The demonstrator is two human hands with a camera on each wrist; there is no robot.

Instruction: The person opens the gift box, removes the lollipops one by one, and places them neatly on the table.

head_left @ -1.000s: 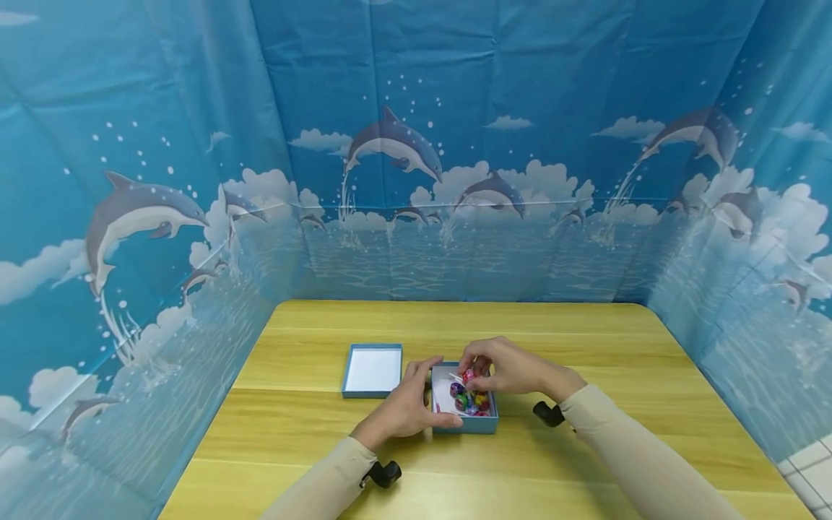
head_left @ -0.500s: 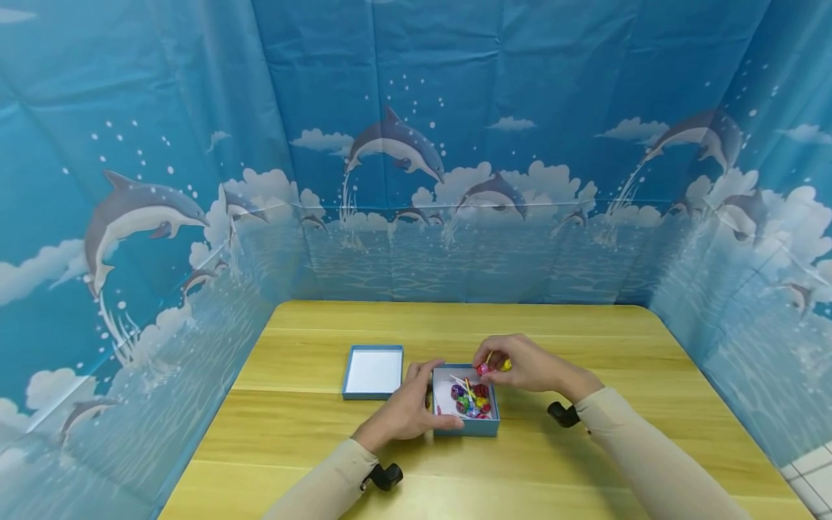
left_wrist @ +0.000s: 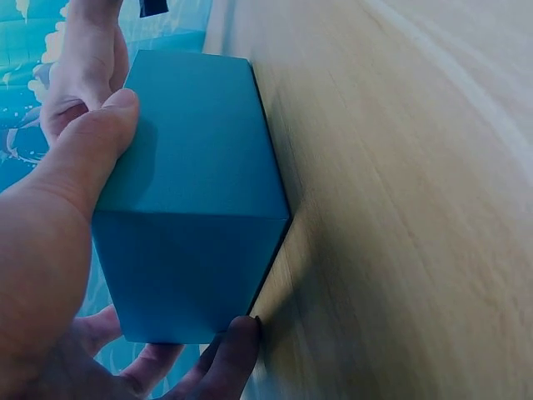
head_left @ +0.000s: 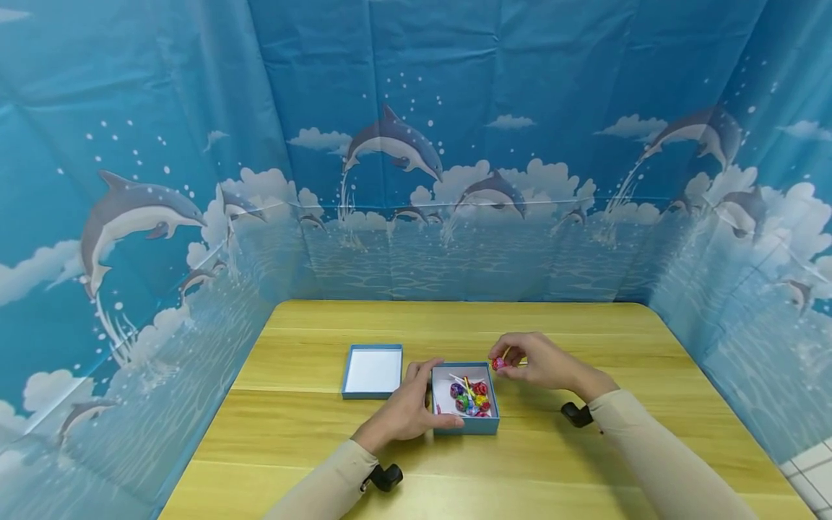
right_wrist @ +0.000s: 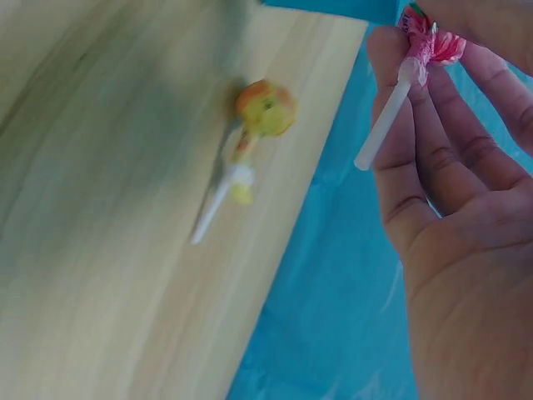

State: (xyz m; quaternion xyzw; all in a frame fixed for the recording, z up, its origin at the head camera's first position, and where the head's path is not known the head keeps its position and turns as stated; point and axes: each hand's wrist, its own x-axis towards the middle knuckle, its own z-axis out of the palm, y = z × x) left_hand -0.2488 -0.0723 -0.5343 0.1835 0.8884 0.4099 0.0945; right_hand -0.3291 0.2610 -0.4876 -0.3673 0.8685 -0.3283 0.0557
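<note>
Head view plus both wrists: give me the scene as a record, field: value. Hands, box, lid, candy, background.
left hand: grips the box
right hand: pinches a pink-red lollipop, outside the box
box: open, on the table, several wrapped lollipops inside
lid: off, left of the box, white inside up
yellow lollipop: outside the box, right wrist view; contact with table unclear
backdrop: blue, dolphin print

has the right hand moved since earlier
Yes, to the right: in the head view the right hand was over the blue box a second ago and is now beside its far right corner, holding a pink lollipop.
</note>
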